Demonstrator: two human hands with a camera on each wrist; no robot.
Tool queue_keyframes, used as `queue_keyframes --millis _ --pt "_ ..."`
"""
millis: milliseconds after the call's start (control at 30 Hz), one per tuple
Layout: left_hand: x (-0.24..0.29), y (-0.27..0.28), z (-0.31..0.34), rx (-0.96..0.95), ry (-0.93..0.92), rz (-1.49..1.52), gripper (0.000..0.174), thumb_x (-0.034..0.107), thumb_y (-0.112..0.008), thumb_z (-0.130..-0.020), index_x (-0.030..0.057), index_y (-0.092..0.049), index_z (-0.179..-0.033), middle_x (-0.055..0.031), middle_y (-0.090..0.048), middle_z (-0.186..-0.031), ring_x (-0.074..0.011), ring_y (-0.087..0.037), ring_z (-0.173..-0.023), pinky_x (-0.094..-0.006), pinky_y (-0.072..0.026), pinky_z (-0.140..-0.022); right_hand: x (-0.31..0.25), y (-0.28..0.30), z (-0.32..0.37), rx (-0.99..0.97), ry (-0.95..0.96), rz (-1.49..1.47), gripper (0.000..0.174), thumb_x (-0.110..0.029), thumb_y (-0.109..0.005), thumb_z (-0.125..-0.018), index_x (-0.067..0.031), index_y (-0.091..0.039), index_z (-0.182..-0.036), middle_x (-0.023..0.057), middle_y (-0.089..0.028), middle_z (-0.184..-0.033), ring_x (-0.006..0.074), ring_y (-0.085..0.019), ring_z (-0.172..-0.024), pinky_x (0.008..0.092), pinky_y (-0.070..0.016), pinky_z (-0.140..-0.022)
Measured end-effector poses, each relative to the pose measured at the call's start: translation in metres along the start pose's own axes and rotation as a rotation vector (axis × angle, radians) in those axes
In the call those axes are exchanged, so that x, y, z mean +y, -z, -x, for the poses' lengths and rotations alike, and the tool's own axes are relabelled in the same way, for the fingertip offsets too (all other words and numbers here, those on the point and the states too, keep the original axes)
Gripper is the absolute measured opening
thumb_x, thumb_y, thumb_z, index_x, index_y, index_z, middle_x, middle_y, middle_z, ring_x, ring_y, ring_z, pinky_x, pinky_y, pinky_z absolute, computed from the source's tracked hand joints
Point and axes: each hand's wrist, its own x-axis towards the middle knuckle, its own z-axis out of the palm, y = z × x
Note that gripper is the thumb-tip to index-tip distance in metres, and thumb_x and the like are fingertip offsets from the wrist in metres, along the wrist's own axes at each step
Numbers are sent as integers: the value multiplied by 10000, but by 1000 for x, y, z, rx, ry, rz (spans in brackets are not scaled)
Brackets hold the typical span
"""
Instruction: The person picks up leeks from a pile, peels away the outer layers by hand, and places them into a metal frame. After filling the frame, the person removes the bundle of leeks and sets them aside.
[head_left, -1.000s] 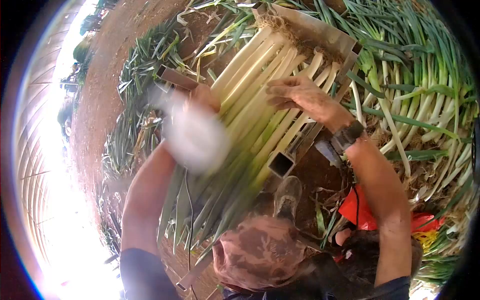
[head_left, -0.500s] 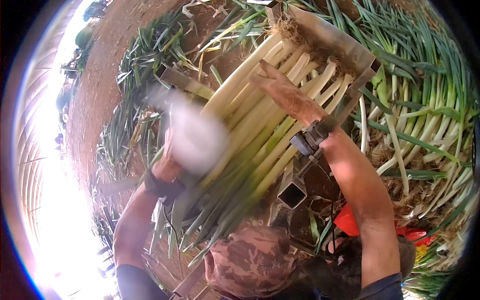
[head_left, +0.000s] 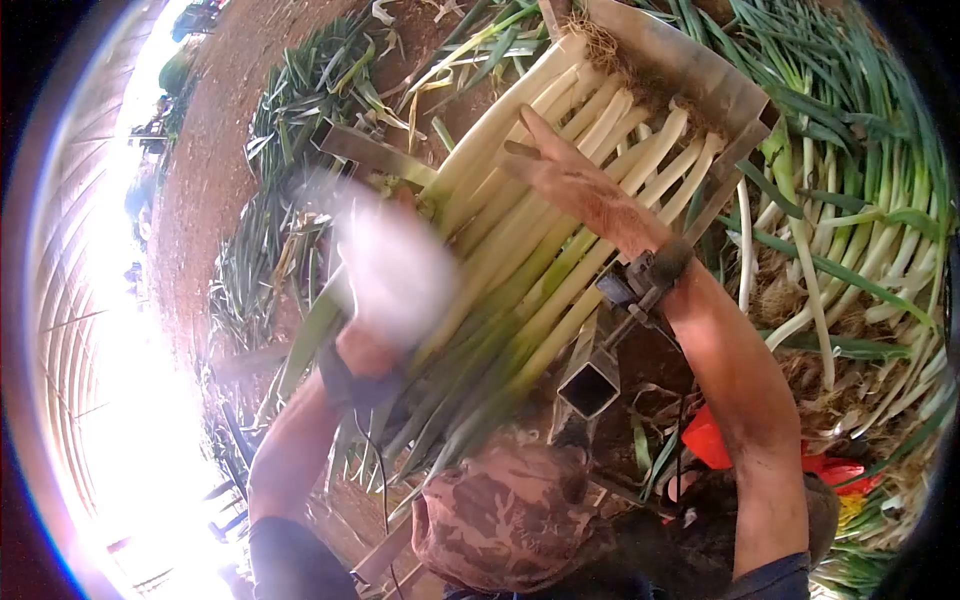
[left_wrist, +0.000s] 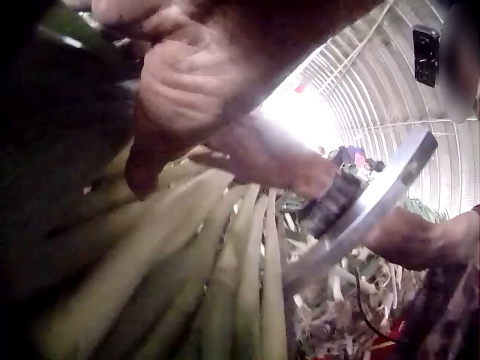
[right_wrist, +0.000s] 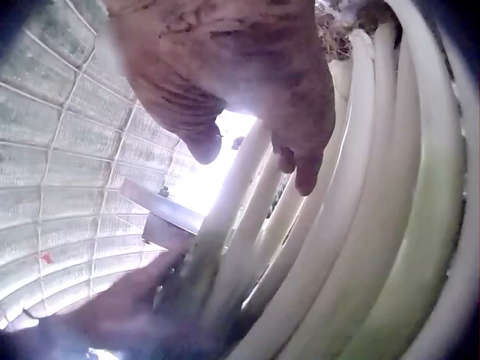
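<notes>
Long green onions (head_left: 560, 210) lie side by side in a metal rack, their white stalks and roots toward the top and their leaves toward the person. My right hand (head_left: 590, 190) is over the white stalks with its thumb and fingers spread apart. In the right wrist view, the fingertips (right_wrist: 305, 184) are right at the stalks. My left hand (head_left: 368, 348) is by the leafy part at the left edge of the row, largely hidden by a white blur in the head view. In the left wrist view its thumb (left_wrist: 142, 172) points down over the stalks; I cannot tell what its fingers hold.
The rack has a metal end plate (head_left: 690, 65), a square tube end (head_left: 588, 388) near the person and a side bar (head_left: 375, 158) at left. More green onions (head_left: 850, 190) are heaped at right. Cut leaves (head_left: 290, 140) lie at left; red plastic (head_left: 705, 437) lies at lower right.
My right hand has moved leftward across the stalks, and its fingers have spread. My left hand has drawn back from the left edge of the white stalks toward the leaves.
</notes>
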Motion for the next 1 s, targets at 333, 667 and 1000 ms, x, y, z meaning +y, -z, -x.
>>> queue_keyframes --millis 333,667,1000 --pt "-86 -12 8 -3 -459 284 865 107 -744 -770 104 -297 -1510 -181 -465 -1394 -395 -544 -1173 -457 -464 -982 7 -14 -14 -35 46 26 969 -405 -615 -926 86 -24 -1517 358 -95 -1558 418 -246 -1445 433 -237 -1196" --pt "-68 -16 -6 -201 -253 401 772 174 -653 -878 96 -249 -1532 -230 -447 -1422 -443 -564 -1146 -492 -477 -954 18 -10 -34 77 120 687 766 -140 -572 -875 19 -199 -1525 238 -106 -1608 325 -169 -1489 357 -198 -1219" --pt "-98 -67 -13 64 -369 76 687 255 -628 -915 41 -316 -1489 -249 -492 -1376 -411 -474 -1271 -464 -407 -1037 59 5 60 201 315 635 498 -112 -574 -929 -93 -472 -1415 192 -593 -1264 290 -613 -1104 465 -527 -893"
